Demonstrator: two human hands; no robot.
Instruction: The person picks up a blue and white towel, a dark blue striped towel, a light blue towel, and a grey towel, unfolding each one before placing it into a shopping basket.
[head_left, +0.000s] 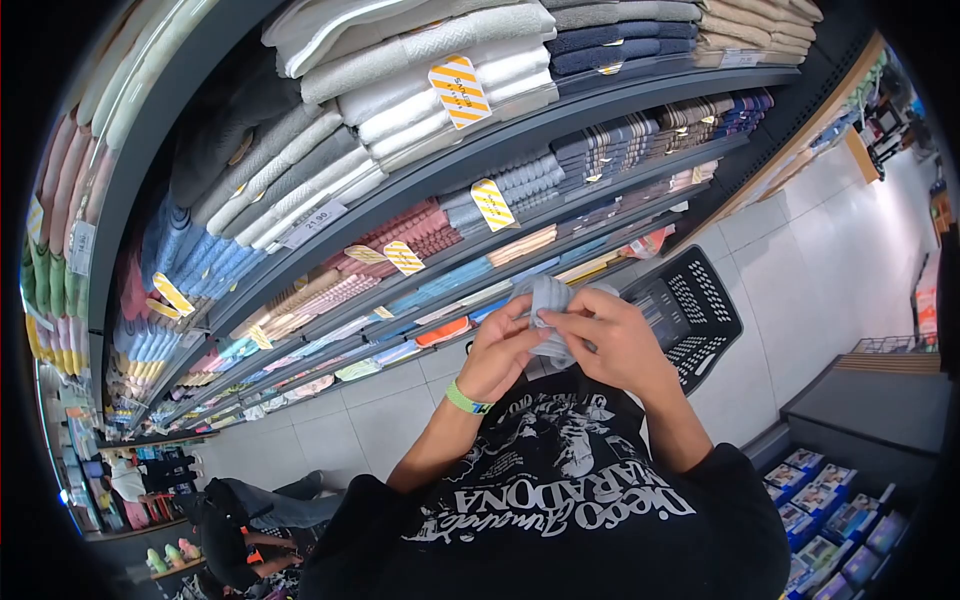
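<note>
A pale grey-blue bundle point(550, 296), folded or rolled and shiny like soft plastic or thin cloth, is held up in front of my chest. On its left side my left hand point(492, 355) has its fingers closed around it, with a green band at the wrist. From the right, my right hand point(618, 342) pinches the same bundle, thumb and fingertips meeting close to the left thumb. Part of the bundle is hidden behind the fingers. Below and beyond my right hand stands a black shopping basket point(738, 322) with a perforated wall.
Shelves of folded towels point(425, 50) curve across the front and left, with striped tags and a price label point(313, 226). Boxed goods point(815, 500) sit at lower right. Another person point(225, 540) bends at lower left. Tiled floor point(800, 250) runs along the right.
</note>
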